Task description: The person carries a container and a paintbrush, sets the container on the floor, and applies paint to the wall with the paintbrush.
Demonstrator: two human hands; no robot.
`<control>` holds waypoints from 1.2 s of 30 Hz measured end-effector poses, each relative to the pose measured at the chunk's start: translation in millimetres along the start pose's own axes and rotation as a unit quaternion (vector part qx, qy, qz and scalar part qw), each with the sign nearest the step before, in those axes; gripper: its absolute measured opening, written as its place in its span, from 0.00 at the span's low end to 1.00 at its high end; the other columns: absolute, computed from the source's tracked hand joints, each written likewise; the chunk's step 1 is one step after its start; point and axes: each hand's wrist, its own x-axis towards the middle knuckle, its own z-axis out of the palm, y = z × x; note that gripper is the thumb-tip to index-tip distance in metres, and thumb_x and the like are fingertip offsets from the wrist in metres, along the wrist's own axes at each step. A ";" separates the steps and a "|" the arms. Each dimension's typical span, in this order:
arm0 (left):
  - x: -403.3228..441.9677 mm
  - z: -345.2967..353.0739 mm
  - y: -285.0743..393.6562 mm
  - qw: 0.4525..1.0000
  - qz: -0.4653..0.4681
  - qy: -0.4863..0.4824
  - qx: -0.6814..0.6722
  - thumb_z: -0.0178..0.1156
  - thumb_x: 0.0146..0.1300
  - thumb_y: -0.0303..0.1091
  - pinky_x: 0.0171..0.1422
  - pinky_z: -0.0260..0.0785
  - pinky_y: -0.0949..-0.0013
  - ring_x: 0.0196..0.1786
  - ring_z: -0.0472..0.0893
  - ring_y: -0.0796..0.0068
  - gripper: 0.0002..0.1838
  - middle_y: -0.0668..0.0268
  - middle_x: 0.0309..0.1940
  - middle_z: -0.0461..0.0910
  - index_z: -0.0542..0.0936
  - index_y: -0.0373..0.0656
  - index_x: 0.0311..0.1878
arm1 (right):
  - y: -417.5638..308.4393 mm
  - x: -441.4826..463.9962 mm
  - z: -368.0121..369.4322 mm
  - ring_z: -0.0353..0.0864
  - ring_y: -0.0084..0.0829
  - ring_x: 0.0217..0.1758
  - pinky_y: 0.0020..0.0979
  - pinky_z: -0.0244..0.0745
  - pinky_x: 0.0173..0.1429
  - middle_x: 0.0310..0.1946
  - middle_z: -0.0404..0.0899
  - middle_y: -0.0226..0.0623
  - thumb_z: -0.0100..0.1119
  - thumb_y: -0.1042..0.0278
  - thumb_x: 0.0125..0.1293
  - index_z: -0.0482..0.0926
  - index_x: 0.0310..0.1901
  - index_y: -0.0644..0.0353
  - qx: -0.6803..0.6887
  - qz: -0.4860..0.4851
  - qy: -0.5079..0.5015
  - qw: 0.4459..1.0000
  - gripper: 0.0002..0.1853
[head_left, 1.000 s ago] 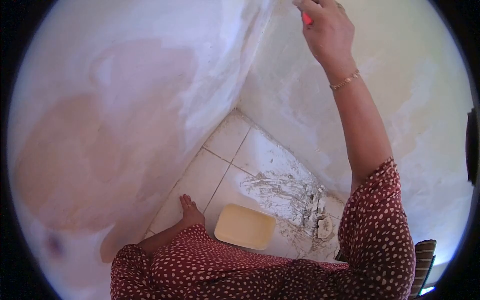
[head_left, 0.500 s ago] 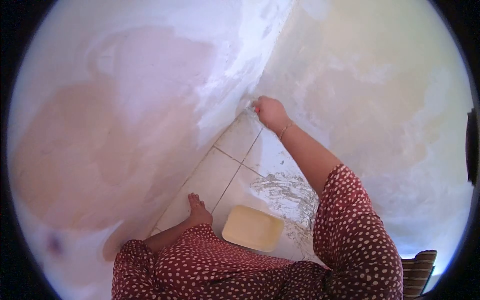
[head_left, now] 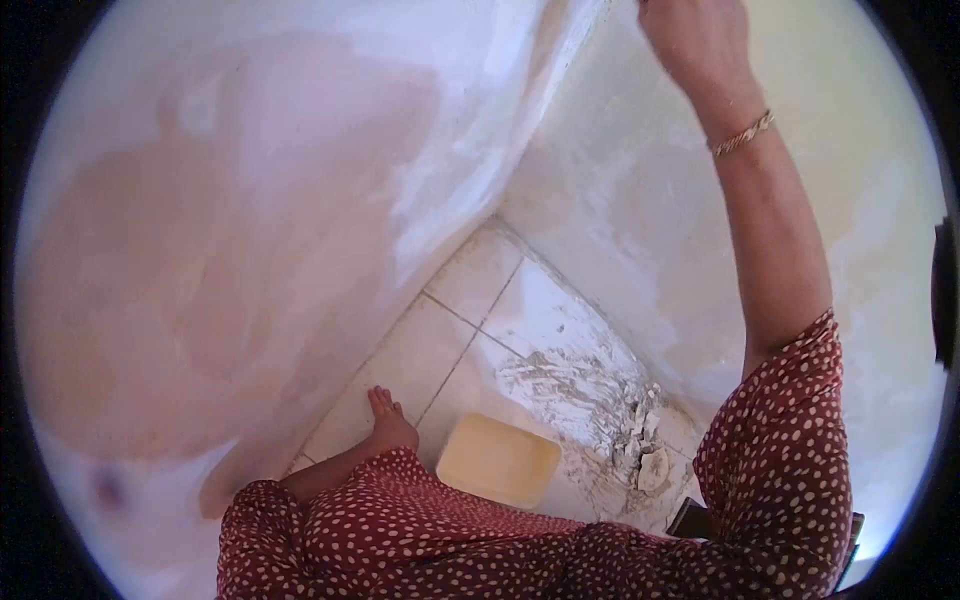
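At the top edge, my right hand (head_left: pixel 700 45) is raised in front of the right wall (head_left: pixel 700 220), near the wall corner. Its fingers look closed, their tips are partly cut off, and what they hold is out of sight. A bracelet (head_left: pixel 742 134) circles the wrist. Low at the left, my left hand (head_left: pixel 392 422) rests by the dress-covered knee with its fingers apart, holding nothing. To its right, a pale yellow rectangular tub (head_left: pixel 498 460) sits on the tiled floor (head_left: pixel 455 275).
White smears cover the tiles right of the tub, with crumbly pieces (head_left: pixel 640 430) near the right wall. The patchy left wall (head_left: pixel 260 230) meets the right wall at a corner. A dark object (head_left: pixel 690 520) shows beside the dress at the lower right.
My right hand first came down to the floor corner with something red in it, then rose to the top edge, where the red thing no longer shows. My left hand stays by the knee.
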 end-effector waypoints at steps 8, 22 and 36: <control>11.2 11.5 5.3 1.000 0.020 0.010 0.012 0.33 0.64 0.36 0.64 0.16 0.26 0.71 0.32 0.30 0.31 0.36 0.70 0.38 0.50 0.29 0.69 | -14.3 -52.3 83.4 0.78 0.43 0.39 0.42 0.76 0.38 0.41 0.71 0.46 0.56 0.73 0.50 0.76 0.27 0.56 -0.025 -0.090 -0.001 0.996 0.02; 6.4 9.3 -5.1 0.999 0.032 0.035 -0.016 0.33 0.66 0.43 0.68 0.17 0.32 0.72 0.34 0.36 0.32 0.43 0.72 0.39 0.50 0.35 0.70 | -58.3 -118.3 73.4 0.77 0.41 0.40 0.38 0.73 0.44 0.34 0.77 0.40 0.55 0.69 0.55 0.81 0.41 0.52 0.167 -0.012 -0.345 0.923 0.11; 10.1 12.6 6.2 0.999 0.031 0.025 -0.031 0.33 0.66 0.43 0.69 0.17 0.33 0.73 0.34 0.37 0.32 0.43 0.72 0.39 0.51 0.35 0.70 | 71.9 48.4 5.4 0.76 0.43 0.45 0.38 0.72 0.53 0.36 0.77 0.50 0.47 0.73 0.63 0.76 0.35 0.69 -0.150 -0.069 0.156 0.974 0.09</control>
